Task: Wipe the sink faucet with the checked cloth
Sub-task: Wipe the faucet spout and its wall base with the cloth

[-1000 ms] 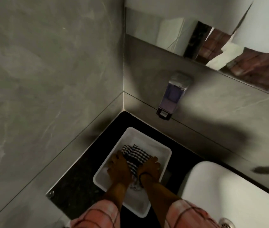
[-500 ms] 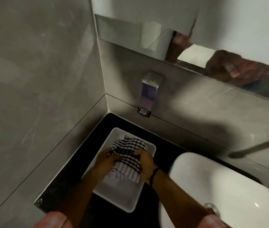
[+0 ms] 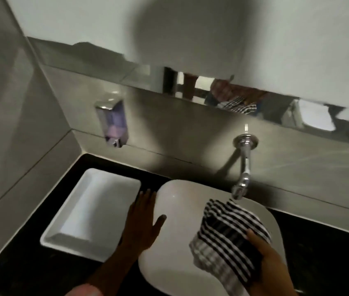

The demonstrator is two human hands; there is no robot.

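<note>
Holding the cloth (image 3: 231, 233) bunched in its grip, the right hand (image 3: 264, 256) sits over the right part of the sink (image 3: 177, 248). Only a thumb and part of the palm show; the other fingers are buried under the fabric, and the wrist runs off the lower edge of the picture. The cloth's top fold lies just below the faucet (image 3: 244, 167) spout, very near it, but motion blur makes it impossible to tell whether the two touch. Its lower end hangs over the basin and hides much of the right rim.

The faucet comes out of the grey wall (image 3: 169, 129) on a round chrome flange and slopes down over the back of the sink. Its tip is smeared by blur and glare.

The left hand (image 3: 142, 223) is flat with fingers spread, holding nothing, and lies on the left rim of the sink, fingertips reaching the dark counter (image 3: 318, 253) between the sink and the tray (image 3: 88, 210). Its forearm is cut by the bottom edge, where a bit of pink sleeve shows.

The white tray stands on the counter left of the sink, just beside it, with nothing in it. A soap dispenser (image 3: 112, 122) hangs on the wall above the tray, its detail soft. Along the mirror (image 3: 105, 60) strip the reflection is broken and blurred, showing only bits of checked fabric and the striped cloth.
</note>
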